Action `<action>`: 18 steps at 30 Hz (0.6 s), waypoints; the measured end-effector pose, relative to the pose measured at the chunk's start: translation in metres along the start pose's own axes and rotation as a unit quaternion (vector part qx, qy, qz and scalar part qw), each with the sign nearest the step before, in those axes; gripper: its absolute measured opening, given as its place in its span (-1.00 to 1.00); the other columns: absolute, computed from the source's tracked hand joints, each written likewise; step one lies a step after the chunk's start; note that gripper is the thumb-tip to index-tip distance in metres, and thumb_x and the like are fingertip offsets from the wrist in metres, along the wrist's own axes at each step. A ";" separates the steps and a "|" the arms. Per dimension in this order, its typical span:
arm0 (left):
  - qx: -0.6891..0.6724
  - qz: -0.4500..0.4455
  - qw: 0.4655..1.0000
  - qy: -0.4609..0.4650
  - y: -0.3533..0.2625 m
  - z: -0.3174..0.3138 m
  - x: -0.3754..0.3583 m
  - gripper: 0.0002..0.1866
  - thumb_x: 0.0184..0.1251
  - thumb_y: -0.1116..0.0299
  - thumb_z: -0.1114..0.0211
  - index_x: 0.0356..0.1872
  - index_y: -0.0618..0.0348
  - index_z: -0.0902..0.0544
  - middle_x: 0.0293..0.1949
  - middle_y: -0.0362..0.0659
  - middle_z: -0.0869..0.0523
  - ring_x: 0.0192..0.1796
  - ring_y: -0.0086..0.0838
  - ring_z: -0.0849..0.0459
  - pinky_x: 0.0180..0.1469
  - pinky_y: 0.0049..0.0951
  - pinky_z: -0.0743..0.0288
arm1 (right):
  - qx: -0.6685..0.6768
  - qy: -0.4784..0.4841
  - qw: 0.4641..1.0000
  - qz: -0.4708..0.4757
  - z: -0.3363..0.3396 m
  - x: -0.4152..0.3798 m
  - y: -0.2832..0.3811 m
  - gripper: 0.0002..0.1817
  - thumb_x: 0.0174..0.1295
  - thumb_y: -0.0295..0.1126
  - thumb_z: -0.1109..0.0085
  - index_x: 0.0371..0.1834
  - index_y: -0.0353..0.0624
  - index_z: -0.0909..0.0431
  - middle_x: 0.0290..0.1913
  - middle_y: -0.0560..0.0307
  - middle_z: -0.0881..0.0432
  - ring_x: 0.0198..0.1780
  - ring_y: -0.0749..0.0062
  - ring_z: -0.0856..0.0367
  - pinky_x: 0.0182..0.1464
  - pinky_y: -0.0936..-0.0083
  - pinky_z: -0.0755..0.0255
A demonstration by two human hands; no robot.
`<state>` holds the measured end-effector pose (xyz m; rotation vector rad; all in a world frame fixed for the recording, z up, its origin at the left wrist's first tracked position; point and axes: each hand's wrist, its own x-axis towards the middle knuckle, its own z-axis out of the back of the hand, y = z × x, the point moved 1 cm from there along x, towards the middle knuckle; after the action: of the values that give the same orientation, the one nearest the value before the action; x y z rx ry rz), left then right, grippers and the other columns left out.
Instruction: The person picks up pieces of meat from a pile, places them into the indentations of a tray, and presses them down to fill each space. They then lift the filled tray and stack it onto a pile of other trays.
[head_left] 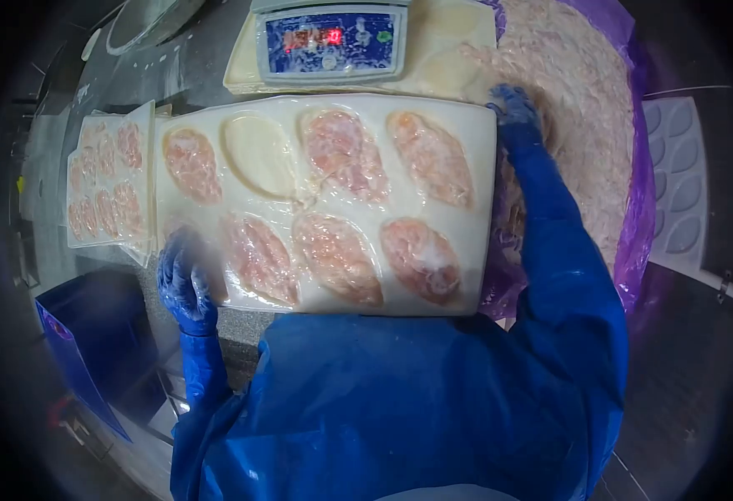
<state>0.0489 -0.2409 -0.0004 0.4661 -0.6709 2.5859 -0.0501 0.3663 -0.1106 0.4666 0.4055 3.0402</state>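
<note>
A white moulded tray (475,125) lies in front of me, with pieces of pale pink raw meat (262,259) in most of its leaf-shaped hollows. One hollow (260,156) in the upper row holds no meat. At the tray's lower left corner is my left hand (184,284) in a blue glove, over the corner hollow; its fingertips are smeared by motion. My right hand (515,110), also gloved in blue and smeared with meat residue, reaches past the tray's upper right corner. Its fingers are apart at the edge of a big heap of minced raw meat (579,108).
Purple plastic sheeting (634,192) surrounds the heap. A scale (331,42) with a red display stands behind the tray. Smaller filled trays (108,184) are stacked at left, near a dark blue bin (99,334). Another moulded tray (675,175) is at far right.
</note>
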 end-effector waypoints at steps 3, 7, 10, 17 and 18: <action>-0.009 0.018 1.000 0.000 -0.005 0.000 -0.003 -0.52 0.57 0.07 -0.05 0.18 0.24 -0.65 0.23 0.12 -0.66 0.31 0.07 -0.59 0.36 -0.02 -0.41 | 0.021 -0.050 0.997 0.061 -0.038 0.003 -0.047 -0.67 0.22 -0.32 -0.36 0.05 -0.12 -0.69 0.08 0.01 -0.72 0.13 0.16 -0.68 0.22 0.30 -0.52; 0.000 0.031 0.999 -0.013 -0.002 -0.001 -0.003 -0.49 0.57 0.02 -0.03 0.15 0.26 -0.68 0.23 0.11 -0.67 0.31 0.04 -0.60 0.36 -0.04 -0.42 | 0.010 0.017 0.991 0.135 -0.012 -0.002 -0.098 -0.66 0.23 -0.35 -0.32 0.09 -0.06 -0.66 0.18 -0.01 -0.68 0.27 0.09 -0.59 0.32 0.21 -0.43; -0.008 0.044 0.999 -0.028 0.000 -0.004 -0.008 -0.46 0.56 -0.03 -0.03 0.15 0.25 -0.69 0.23 0.11 -0.67 0.30 0.03 -0.61 0.36 -0.05 -0.44 | -0.248 0.107 0.959 -0.089 0.062 0.010 0.016 -0.66 0.24 -0.36 -0.28 0.10 -0.08 -0.67 0.13 -0.01 -0.70 0.25 0.11 -0.61 0.32 0.21 -0.43; 0.026 -0.005 0.999 -0.037 -0.008 0.001 -0.002 -0.55 0.58 0.10 -0.11 0.12 0.30 -0.68 0.13 0.12 -0.73 0.23 -0.02 -0.68 0.30 -0.12 -0.53 | 0.009 0.012 0.995 0.095 -0.007 0.024 -0.058 -0.72 0.33 -0.29 -0.17 0.05 -0.03 -0.69 0.09 0.01 -0.71 0.16 0.14 -0.65 0.23 0.30 -0.47; 0.029 -0.005 0.999 -0.040 -0.009 0.001 -0.001 -0.55 0.58 0.10 -0.11 0.12 0.30 -0.68 0.13 0.12 -0.73 0.23 -0.02 -0.68 0.30 -0.12 -0.53 | -0.019 0.054 0.994 0.089 0.002 0.031 -0.073 -0.73 0.34 -0.29 -0.18 0.05 -0.05 -0.69 0.08 0.00 -0.70 0.14 0.17 -0.66 0.20 0.33 -0.48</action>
<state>0.0541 -0.2350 0.0038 0.5922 -0.6211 2.5951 -0.0792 0.4392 -0.1189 0.3555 0.3270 3.2495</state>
